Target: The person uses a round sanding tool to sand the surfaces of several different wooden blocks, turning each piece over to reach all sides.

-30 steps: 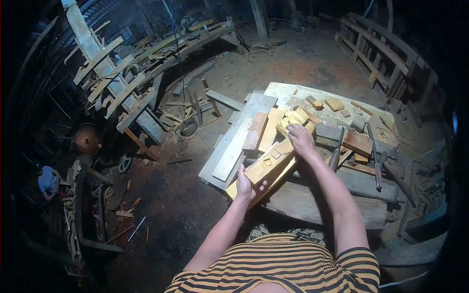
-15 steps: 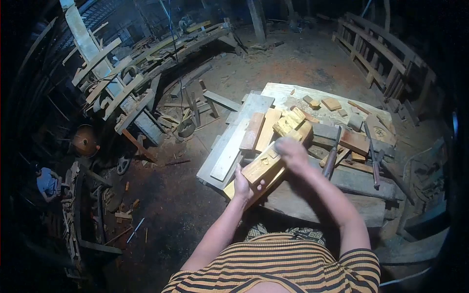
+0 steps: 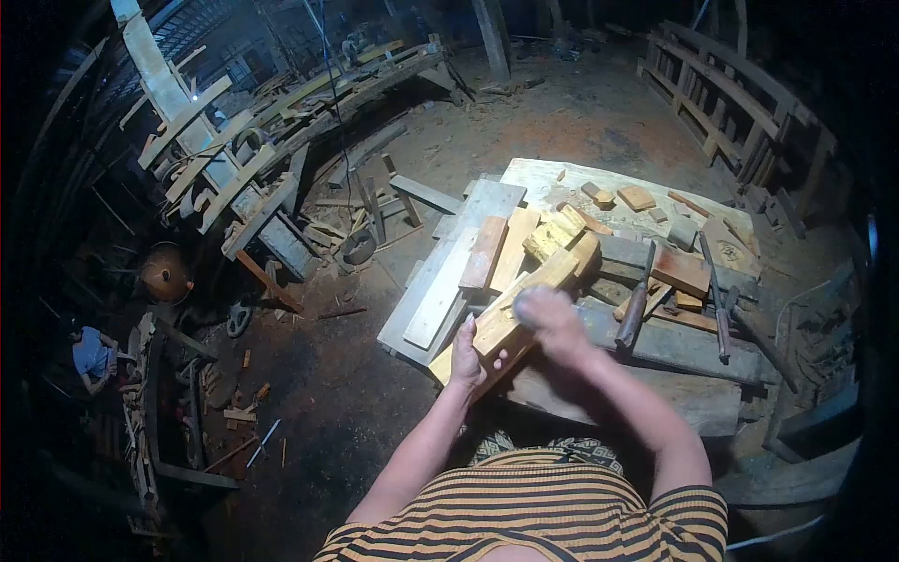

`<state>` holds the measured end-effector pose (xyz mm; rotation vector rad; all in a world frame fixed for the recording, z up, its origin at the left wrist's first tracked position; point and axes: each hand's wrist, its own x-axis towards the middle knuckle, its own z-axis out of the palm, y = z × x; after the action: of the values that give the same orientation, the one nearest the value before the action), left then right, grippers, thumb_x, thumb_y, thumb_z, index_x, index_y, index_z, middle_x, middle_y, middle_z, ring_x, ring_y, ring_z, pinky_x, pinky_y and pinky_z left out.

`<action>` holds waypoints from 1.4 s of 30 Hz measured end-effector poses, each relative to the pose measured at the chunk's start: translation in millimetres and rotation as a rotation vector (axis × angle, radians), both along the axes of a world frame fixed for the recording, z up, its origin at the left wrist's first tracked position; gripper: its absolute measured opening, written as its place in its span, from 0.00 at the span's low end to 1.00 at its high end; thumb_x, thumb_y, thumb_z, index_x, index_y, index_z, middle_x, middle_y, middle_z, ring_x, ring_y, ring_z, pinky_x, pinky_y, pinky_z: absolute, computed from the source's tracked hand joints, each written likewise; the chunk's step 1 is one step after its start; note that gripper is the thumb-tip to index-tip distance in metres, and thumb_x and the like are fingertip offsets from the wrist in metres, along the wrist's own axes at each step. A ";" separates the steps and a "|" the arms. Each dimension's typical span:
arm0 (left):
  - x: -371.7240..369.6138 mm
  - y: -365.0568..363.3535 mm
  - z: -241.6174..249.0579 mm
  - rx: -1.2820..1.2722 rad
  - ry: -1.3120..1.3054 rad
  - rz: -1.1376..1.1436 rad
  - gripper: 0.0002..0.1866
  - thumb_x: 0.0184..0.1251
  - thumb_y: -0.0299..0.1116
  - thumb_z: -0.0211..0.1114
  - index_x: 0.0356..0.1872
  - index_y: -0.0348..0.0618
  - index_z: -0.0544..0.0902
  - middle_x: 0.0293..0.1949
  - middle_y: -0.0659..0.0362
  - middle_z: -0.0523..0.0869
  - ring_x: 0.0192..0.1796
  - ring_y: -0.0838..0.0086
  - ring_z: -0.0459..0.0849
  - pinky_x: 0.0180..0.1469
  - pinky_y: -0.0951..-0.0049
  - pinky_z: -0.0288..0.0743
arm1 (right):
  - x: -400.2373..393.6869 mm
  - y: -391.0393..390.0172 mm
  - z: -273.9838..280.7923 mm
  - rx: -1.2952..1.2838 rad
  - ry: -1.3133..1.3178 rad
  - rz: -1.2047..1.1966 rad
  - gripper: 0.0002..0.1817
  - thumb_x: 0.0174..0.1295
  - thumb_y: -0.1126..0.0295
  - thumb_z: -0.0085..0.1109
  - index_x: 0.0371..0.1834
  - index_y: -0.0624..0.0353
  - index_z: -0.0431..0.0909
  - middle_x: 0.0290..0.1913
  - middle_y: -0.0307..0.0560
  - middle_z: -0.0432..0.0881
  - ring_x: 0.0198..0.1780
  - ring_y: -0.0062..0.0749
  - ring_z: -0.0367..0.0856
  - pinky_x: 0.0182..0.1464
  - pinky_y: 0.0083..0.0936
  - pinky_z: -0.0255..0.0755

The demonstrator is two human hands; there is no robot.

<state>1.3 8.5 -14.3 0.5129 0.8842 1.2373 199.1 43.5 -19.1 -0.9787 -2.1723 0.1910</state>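
Fingers of the left hand (image 3: 465, 353) wrap around the near end of a long yellow wooden block (image 3: 524, 300), clamped on it from the left side with the thumb showing against its face. That block lies tilted, its near end at the front edge of the workbench (image 3: 655, 389) and its far end running up and to the right toward a pile of pale offcuts (image 3: 554, 234). Over the block's middle sits the right hand (image 3: 550, 318), blurred — its fingers look curled, but whether they grip anything I cannot tell. Two flat reddish and yellow boards (image 3: 498, 251) lie side by side just beyond the block, resting on a long grey plank (image 3: 448, 272) at the bench's left edge. To the right of the hands a wooden-handled tool (image 3: 637, 302) lies on the bench, and further right a long dark metal tool (image 3: 714, 295) runs front to back. Small cut pieces (image 3: 639, 198) scatter over the pale slab (image 3: 543, 178) at the back. Far left, on the dirt floor among stacked timber, another person in a blue shirt (image 3: 91, 354) crouches.
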 end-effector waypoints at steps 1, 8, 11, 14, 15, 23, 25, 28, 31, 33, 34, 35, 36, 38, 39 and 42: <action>0.7 0.2 -0.7 0.002 -0.002 -0.003 0.26 0.68 0.57 0.47 0.53 0.45 0.72 0.38 0.52 0.82 0.21 0.70 0.79 0.13 0.80 0.68 | 14.4 20.4 -0.2 -0.031 -0.003 -0.125 0.27 0.51 0.69 0.58 0.59 0.47 0.73 0.65 0.44 0.69 0.69 0.42 0.60 0.68 0.42 0.53; -0.3 3.8 -6.2 0.089 0.008 -0.056 0.29 0.68 0.60 0.44 0.54 0.46 0.73 0.39 0.54 0.82 0.25 0.70 0.81 0.16 0.78 0.71 | -5.7 28.6 19.9 0.065 0.033 -0.103 0.11 0.55 0.66 0.52 0.41 0.55 0.75 0.42 0.46 0.77 0.45 0.44 0.74 0.47 0.40 0.66; 8.8 6.3 -7.4 0.051 -0.091 0.018 0.32 0.66 0.65 0.44 0.53 0.47 0.74 0.42 0.54 0.82 0.28 0.70 0.82 0.17 0.78 0.72 | -38.2 -35.5 32.9 0.065 -0.015 0.229 0.27 0.45 0.71 0.61 0.54 0.51 0.74 0.57 0.49 0.74 0.64 0.43 0.68 0.65 0.40 0.58; -7.7 5.7 -17.4 0.117 0.051 -0.095 0.33 0.67 0.66 0.39 0.54 0.49 0.72 0.41 0.56 0.82 0.27 0.70 0.80 0.17 0.79 0.71 | -25.6 2.9 11.9 0.106 0.005 0.133 0.24 0.46 0.72 0.58 0.51 0.53 0.75 0.55 0.50 0.76 0.60 0.44 0.71 0.62 0.40 0.63; -1.4 2.0 -4.7 0.065 0.058 -0.056 0.33 0.67 0.66 0.39 0.54 0.48 0.71 0.41 0.56 0.82 0.25 0.71 0.79 0.17 0.79 0.70 | -11.7 26.1 35.1 0.067 0.023 0.158 0.16 0.49 0.74 0.55 0.44 0.54 0.76 0.46 0.50 0.77 0.51 0.46 0.74 0.55 0.40 0.66; 2.0 1.1 -0.4 0.089 0.018 -0.026 0.33 0.69 0.63 0.38 0.56 0.44 0.71 0.39 0.55 0.82 0.21 0.72 0.79 0.15 0.79 0.70 | -7.1 62.6 20.8 -0.115 0.124 -0.176 0.13 0.59 0.66 0.52 0.47 0.53 0.76 0.51 0.46 0.75 0.56 0.44 0.70 0.55 0.41 0.65; 3.2 2.8 -2.3 0.089 -0.013 0.013 0.33 0.69 0.63 0.38 0.56 0.44 0.71 0.39 0.56 0.82 0.21 0.73 0.79 0.16 0.79 0.70 | -39.7 18.9 33.3 0.053 -0.020 0.071 0.14 0.57 0.67 0.54 0.47 0.53 0.76 0.50 0.46 0.75 0.57 0.45 0.70 0.57 0.42 0.65; 3.5 9.2 -10.3 0.132 -0.010 0.061 0.32 0.70 0.63 0.37 0.54 0.45 0.72 0.41 0.57 0.82 0.24 0.73 0.81 0.17 0.77 0.71 | -41.6 -13.4 40.0 -0.023 -0.056 0.221 0.29 0.47 0.71 0.62 0.57 0.49 0.74 0.60 0.46 0.74 0.65 0.41 0.68 0.67 0.36 0.58; -3.6 1.2 -7.4 0.134 0.011 -0.087 0.33 0.69 0.64 0.37 0.55 0.45 0.71 0.42 0.55 0.81 0.26 0.69 0.80 0.18 0.77 0.72 | -8.5 38.9 41.4 -0.009 0.001 0.007 0.13 0.53 0.73 0.57 0.42 0.56 0.81 0.50 0.49 0.80 0.57 0.44 0.74 0.60 0.35 0.66; -2.8 2.7 -4.4 0.108 0.023 -0.085 0.35 0.68 0.65 0.36 0.55 0.44 0.71 0.42 0.54 0.81 0.28 0.67 0.80 0.20 0.76 0.72 | 26.5 71.7 35.4 -0.096 0.114 -0.211 0.12 0.59 0.68 0.50 0.42 0.57 0.80 0.42 0.49 0.80 0.50 0.42 0.76 0.55 0.35 0.68; -3.0 3.1 -5.6 0.095 0.011 -0.081 0.35 0.68 0.66 0.36 0.56 0.44 0.70 0.43 0.54 0.81 0.27 0.66 0.79 0.20 0.76 0.72 | 42.4 87.7 6.4 -0.124 0.201 -0.348 0.15 0.62 0.65 0.50 0.47 0.56 0.80 0.49 0.51 0.80 0.56 0.40 0.75 0.60 0.32 0.65; -3.0 3.7 -5.8 0.082 0.000 -0.077 0.36 0.67 0.66 0.37 0.56 0.44 0.70 0.43 0.53 0.81 0.26 0.65 0.79 0.20 0.76 0.72 | 49.8 84.7 15.9 -0.475 0.384 -0.413 0.17 0.65 0.64 0.48 0.52 0.56 0.79 0.54 0.53 0.78 0.61 0.41 0.72 0.63 0.31 0.62; -3.5 5.1 -3.1 0.089 -0.001 -0.075 0.36 0.67 0.66 0.37 0.56 0.44 0.70 0.43 0.53 0.81 0.26 0.65 0.79 0.20 0.76 0.72 | 52.9 82.0 16.1 -0.396 0.410 -0.376 0.17 0.65 0.64 0.48 0.52 0.56 0.78 0.54 0.53 0.78 0.61 0.42 0.72 0.64 0.32 0.61; -5.8 7.3 0.9 -0.035 -0.129 -0.088 0.36 0.66 0.67 0.38 0.55 0.45 0.71 0.42 0.53 0.81 0.27 0.66 0.78 0.22 0.74 0.72 | 49.8 69.9 9.5 -0.245 0.427 -0.323 0.17 0.66 0.64 0.49 0.54 0.56 0.77 0.56 0.54 0.77 0.63 0.44 0.70 0.65 0.33 0.60; -5.8 8.0 7.0 -0.034 -0.134 -0.085 0.36 0.66 0.67 0.38 0.55 0.45 0.71 0.42 0.53 0.81 0.27 0.66 0.78 0.22 0.74 0.72 | 42.6 59.5 10.7 -0.173 0.419 -0.311 0.17 0.66 0.65 0.49 0.55 0.56 0.77 0.57 0.55 0.76 0.63 0.45 0.69 0.66 0.34 0.59; -6.3 7.4 25.4 -0.220 -0.266 -0.050 0.31 0.67 0.63 0.43 0.51 0.46 0.75 0.39 0.55 0.80 0.28 0.67 0.76 0.26 0.72 0.69 | 27.9 38.5 21.1 -0.073 0.297 -0.282 0.17 0.64 0.64 0.52 0.55 0.52 0.76 0.59 0.52 0.74 0.64 0.48 0.67 0.67 0.37 0.57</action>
<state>-5.0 15.9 11.1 0.1876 0.7651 1.1164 227.0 82.1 2.0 -1.2033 -1.7491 0.2640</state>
